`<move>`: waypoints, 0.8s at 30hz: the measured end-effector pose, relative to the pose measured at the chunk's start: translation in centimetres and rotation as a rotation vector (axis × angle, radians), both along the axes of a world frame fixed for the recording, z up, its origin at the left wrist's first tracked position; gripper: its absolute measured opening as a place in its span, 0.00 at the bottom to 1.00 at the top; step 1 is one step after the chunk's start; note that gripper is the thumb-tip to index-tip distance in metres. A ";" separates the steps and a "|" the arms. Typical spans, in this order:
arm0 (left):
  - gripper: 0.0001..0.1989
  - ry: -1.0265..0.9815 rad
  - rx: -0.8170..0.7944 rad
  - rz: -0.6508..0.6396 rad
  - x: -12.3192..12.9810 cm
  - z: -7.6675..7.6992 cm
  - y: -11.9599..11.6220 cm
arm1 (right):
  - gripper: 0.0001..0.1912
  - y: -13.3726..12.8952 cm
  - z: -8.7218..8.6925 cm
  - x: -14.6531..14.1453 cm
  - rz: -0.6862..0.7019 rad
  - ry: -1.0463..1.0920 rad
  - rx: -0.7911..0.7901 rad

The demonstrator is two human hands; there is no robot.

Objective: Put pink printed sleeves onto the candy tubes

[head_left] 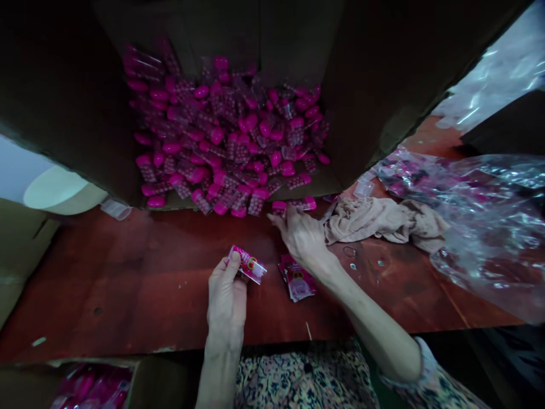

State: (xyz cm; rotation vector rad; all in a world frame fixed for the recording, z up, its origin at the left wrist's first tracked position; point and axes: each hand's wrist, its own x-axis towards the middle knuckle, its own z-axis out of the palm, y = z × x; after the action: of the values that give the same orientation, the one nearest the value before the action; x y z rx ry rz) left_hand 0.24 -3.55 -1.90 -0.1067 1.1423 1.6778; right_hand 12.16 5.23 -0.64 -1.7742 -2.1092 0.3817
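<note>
Pink blister strips (225,128) lie in a loose heap in a cardboard carton (366,85), the front ones reaching its lower edge by the red-brown wooden table (97,284). They look like clear trays with rows of small pink dots and rounded pink ends; the finer detail is too small to tell.

Far left: a cream round object (55,190), kind unclear, and a small clear plastic piece (116,209) at the table's edge. Lower left, a box (157,380) holds pink packets (91,387). Your left hand (227,298) is closed, thumb on top, pinching a printed pink packet (247,264) with a clear end. Your right hand (303,238) is half open, fingers angled down at the front strips; you cannot tell whether it grips one. Below it lies a small stack of pink packets (297,278). Further right: a crumpled beige cloth (383,224), then a clear plastic bag (489,227) with pink contents.

Risks: fingers dragging at the heap's front could bring loose strips sliding down. The slick packet could slip from a light pinch. The bag's loose folds could catch your right forearm.
</note>
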 end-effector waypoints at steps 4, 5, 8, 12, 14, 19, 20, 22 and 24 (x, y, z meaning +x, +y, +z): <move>0.03 -0.062 -0.022 0.089 -0.7 0.3 0.2 | 0.21 1.1 -1.4 -1.5 -0.006 0.003 -0.003; 0.04 -0.075 -0.026 0.105 -0.9 0.3 0.3 | 0.21 0.9 -1.6 -1.4 -0.001 0.019 -0.008; 0.08 -0.104 -0.032 0.142 -1.4 0.6 0.5 | 0.17 -0.3 -1.4 -0.2 0.043 0.101 -0.039; 0.11 -0.127 -0.030 0.170 -1.9 0.9 1.0 | 0.18 -3.6 0.1 1.2 0.081 0.242 -0.071; 0.11 -0.135 -0.030 0.170 -1.8 1.0 1.3 | 0.17 -5.6 1.0 1.1 0.056 0.402 -0.080; 0.09 -0.124 -0.052 0.164 -1.0 1.4 1.8 | 0.14 -8.6 1.4 -0.3 0.077 0.500 -0.056; 0.09 -0.121 -0.061 0.163 -0.8 1.5 1.8 | 0.14 -8.8 1.3 -0.5 0.070 0.495 -0.054; 0.10 -0.123 -0.079 0.149 -0.5 1.7 1.8 | 0.14 -9.1 0.9 -0.6 0.052 0.486 -0.063; 0.11 -0.129 -0.096 0.135 -0.2 1.7 1.7 | 0.14 -9.4 0.7 -0.6 0.035 0.485 -0.067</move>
State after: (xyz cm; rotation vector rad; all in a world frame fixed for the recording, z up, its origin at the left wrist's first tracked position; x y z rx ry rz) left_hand -0.01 -1.83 -0.19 -0.3545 1.1387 1.7080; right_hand 11.56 -4.12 0.06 -1.4894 -1.7975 0.8098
